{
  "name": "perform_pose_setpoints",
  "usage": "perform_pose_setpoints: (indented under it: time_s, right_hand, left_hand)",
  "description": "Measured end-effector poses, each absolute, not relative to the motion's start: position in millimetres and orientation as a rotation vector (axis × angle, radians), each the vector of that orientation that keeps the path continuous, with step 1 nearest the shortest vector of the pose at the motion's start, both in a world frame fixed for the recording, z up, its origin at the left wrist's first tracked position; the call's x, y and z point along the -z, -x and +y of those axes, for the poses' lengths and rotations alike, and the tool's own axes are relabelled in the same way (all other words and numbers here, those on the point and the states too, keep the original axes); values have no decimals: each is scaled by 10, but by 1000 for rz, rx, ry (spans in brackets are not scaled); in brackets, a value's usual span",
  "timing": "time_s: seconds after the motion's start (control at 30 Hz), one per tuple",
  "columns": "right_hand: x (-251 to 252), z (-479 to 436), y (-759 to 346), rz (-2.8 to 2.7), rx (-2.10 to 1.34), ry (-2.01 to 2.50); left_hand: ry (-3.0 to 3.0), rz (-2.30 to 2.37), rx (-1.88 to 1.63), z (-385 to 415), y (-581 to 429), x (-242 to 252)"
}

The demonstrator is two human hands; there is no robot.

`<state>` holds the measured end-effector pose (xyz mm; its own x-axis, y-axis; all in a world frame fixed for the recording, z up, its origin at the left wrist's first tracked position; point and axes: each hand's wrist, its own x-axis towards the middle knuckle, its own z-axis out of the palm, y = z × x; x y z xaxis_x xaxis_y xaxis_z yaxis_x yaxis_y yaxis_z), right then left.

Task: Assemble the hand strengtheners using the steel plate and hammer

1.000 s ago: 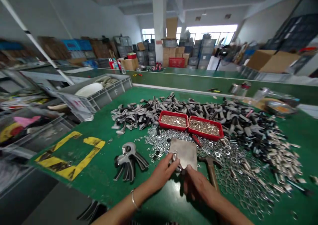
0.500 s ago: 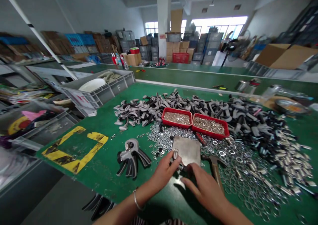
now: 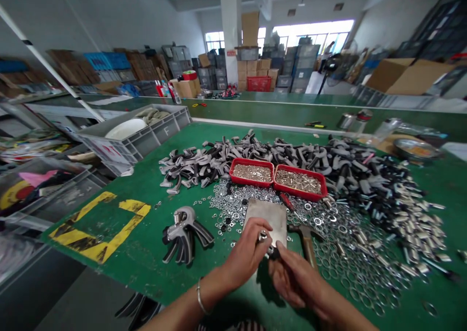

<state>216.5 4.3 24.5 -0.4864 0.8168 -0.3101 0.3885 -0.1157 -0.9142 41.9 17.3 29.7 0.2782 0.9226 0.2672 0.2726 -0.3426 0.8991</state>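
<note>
Head view: both hands [image 3: 239, 255] [image 3: 301, 277] grip a black-ended metal part [image 3: 270, 250] near a steel plate [image 3: 270, 213].

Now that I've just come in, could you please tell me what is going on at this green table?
A person is working with both bare hands: the left hand and right hand hold a small metal-and-black piece between them, near a flat metal plate. A hammer lies to the right; a gray-and-black sprung hand grip sits to the left. Beyond the plate are two red trays of small metal parts, backed by a heap of gray-and-black handles.
</note>
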Motion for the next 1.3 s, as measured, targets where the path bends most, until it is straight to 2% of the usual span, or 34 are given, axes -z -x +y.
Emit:
perform_pose_setpoints:
  time_s: [0.13,0.2,0.27,0.33,0.47,0.5,0.53,0.63,0.7,0.73,0.87,0.9,1.0,1.07,1.13,1.23,1.3]
  right_hand:
    - [-215,59,-2220,-1843,-1142,1331]
    - [-208,47,-2239,-1784,-1267,1313]
    - [-211,32,-2263,-1729,-1609,1266]
    - [-226,30,-2295,-1781,-1669,1250]
    - [-227,37,-2314,-1940,-969,1287]
    - [-210,26,-2296,-1894,-964,1280]
    - [-188,9,-2272,-1802,-1105,1267]
    - [-114,-49,-2199,-1316,-1887,1142]
    - [-89,-57,-2191,-1151,-2156,1076]
    - [-87,-50,-2202,-1218,-2118,1097]
    - [-99,-44,-2264,-1593,-1445,1263]
    - [-97,-66,-2266,-1548,-1477,1256]
    - [-85,-139,-2250,-1169,-2090,1064]
    - [-93,-121,-2256,-1008,-2295,981]
    - [-122,-21,-2305,-1178,-2119,1107]
    - [-164,165,-2481,-1667,-1392,1412]
    - [-151,194,-2665,-1855,-1087,1509]
  left_hand:
    - [-1741,1224,-1079,179,-512,-229]
    - [-1717,1261,-1113,172,-538,-186]
    - [-1819,1182,-1084,166,-543,-164]
    - [-1903,1122,-1023,169,-548,-156]
    - [-1742,1330,-1025,173,-601,-136]
    - [-1715,1370,-1042,168,-609,-130]
    - [-1725,1377,-1053,161,-608,-126]
    - [-1927,1220,-1026,149,-551,-126]
    - [-2023,1119,-942,157,-508,-127]
    - [-2024,1121,-909,163,-498,-124]
    - [-1885,1316,-935,145,-535,-139]
    - [-1888,1321,-953,131,-548,-165]
    - [-2029,1187,-882,143,-568,-301]
    - [-2156,1135,-734,264,-583,-388]
    - [-2280,1220,-541,491,-619,-406]
    - [-2414,1434,-206,914,-703,-289]
    - [-2449,1484,-44,1148,-764,-197]
